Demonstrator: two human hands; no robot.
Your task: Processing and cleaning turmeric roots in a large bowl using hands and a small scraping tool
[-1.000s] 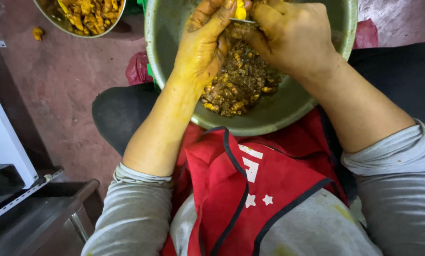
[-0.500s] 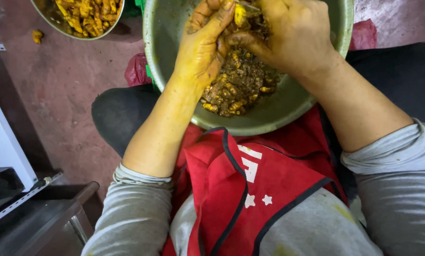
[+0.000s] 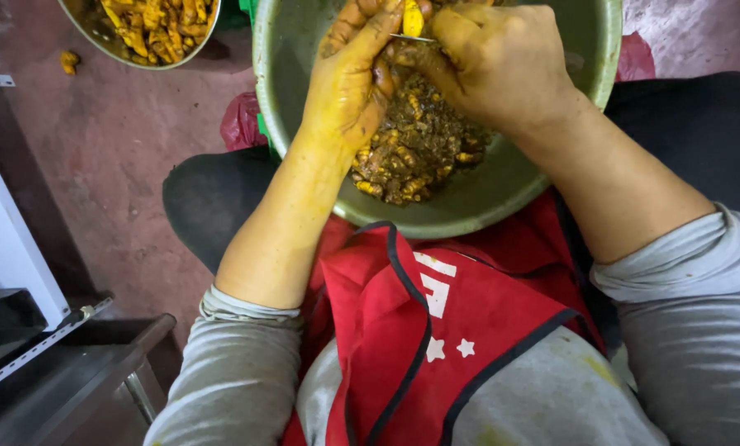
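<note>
Red apron nearest you, its bib folded just below the green bowl resting on your lap. Over that bowl your left hand pinches a yellow root piece, fingers closed on it, while your right hand grips a thin metal blade against it — scraping appears under way; next, turning the piece to a fresh side seems needed. Brown peelings heap inside the bowl. Beyond the bowl's left rim, a metal pan holds cleaned roots. Nothing blocks your hands.
</note>
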